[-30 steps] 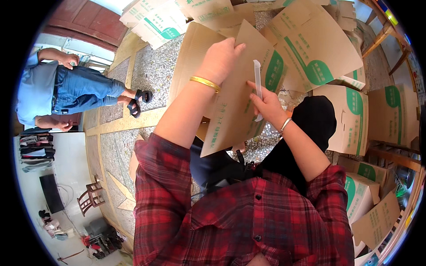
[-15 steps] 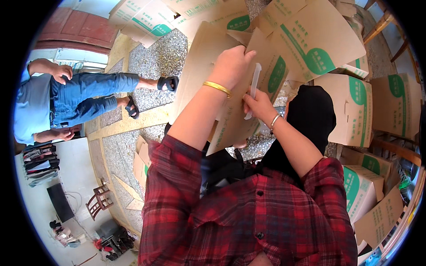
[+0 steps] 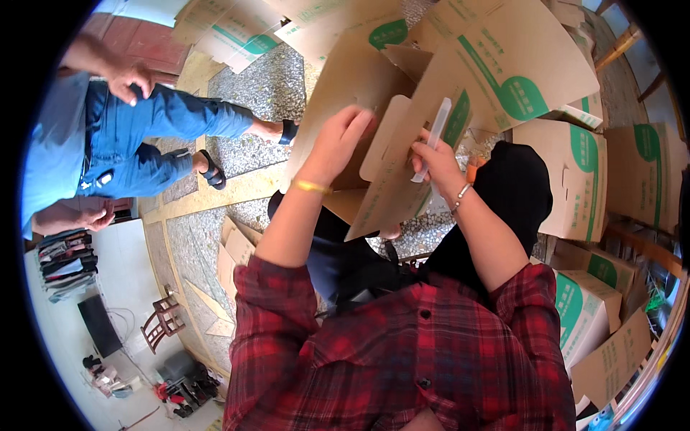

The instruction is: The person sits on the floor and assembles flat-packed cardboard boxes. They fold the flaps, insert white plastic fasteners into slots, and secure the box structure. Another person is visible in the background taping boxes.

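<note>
In front of me a brown cardboard box [image 3: 341,79] stands with its top open, partly showing the inside. My right hand [image 3: 436,165] is closed on a white plastic box handle [image 3: 440,126], a long narrow strip, at the outer face of the near right panel [image 3: 392,169]. My left hand [image 3: 343,140] is over the box opening, its fingers stretched out and slightly smeared by motion, with nothing visible in them. Beside it, a smaller flap [image 3: 384,136] with a rounded corner lies inside the opening.
Printed brown boxes crowd the right, among them an upright one [image 3: 560,179]; a large flap [image 3: 514,65] leans behind my right hand. Flattened cartons [image 3: 244,32] lie at the far left. Another person in blue trousers [image 3: 165,118] stands at left. A wooden chair [image 3: 164,321] is beyond.
My left hand has come off the panel's top edge, moving left and nearer. My right hand and the handle have shifted right. More of the box inside shows. The other person's arm has moved.
</note>
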Tool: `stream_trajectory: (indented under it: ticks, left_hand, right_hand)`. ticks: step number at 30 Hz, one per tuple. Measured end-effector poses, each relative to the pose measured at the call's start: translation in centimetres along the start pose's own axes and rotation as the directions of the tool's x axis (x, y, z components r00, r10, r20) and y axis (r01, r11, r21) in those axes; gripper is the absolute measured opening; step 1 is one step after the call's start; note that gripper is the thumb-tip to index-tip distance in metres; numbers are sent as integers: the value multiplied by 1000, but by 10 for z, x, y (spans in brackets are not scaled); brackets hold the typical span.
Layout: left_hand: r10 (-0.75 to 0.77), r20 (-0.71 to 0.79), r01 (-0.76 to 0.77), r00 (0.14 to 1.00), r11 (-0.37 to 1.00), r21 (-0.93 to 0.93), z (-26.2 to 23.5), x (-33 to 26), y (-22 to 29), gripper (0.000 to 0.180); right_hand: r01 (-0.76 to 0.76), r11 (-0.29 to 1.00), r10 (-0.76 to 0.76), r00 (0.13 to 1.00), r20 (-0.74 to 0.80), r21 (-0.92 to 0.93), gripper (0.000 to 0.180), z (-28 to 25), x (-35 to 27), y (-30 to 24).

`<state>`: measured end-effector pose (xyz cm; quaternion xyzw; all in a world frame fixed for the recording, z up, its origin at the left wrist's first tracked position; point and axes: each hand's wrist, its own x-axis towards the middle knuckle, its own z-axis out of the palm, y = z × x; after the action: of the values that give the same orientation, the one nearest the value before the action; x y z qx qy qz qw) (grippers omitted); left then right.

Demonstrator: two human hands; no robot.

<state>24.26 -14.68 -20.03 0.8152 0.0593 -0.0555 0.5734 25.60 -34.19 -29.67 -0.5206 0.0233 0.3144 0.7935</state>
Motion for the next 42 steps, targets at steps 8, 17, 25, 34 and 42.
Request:
stream_trajectory:
  ticks: [8, 17, 25, 34, 42]
  left_hand:
    - [645, -296, -147, 704, 541, 828, -62, -70, -23, 41]
    - [44, -363, 58, 931, 962, 266, -88, -55, -116, 23]
    - [48, -411, 41, 910, 978, 205, -100, -69, -96, 24]
    - [92, -345, 52, 934, 921, 386, -60, -93, -47, 25]
    - [215, -364, -177, 906, 975, 136, 19, -97, 54, 68]
  right_hand:
    - [-30, 995, 36, 998, -55, 99, 28, -26, -2, 8]
    - [-18, 979, 29, 998, -51, 202, 21, -23, -11, 4]
    - [43, 993, -29, 991, -130, 109, 33, -12, -22, -9]
    - [309, 951, -305, 933, -189, -5, 29, -3, -67, -57]
    - [305, 867, -252, 951, 181, -394, 57, 68, -140, -103]
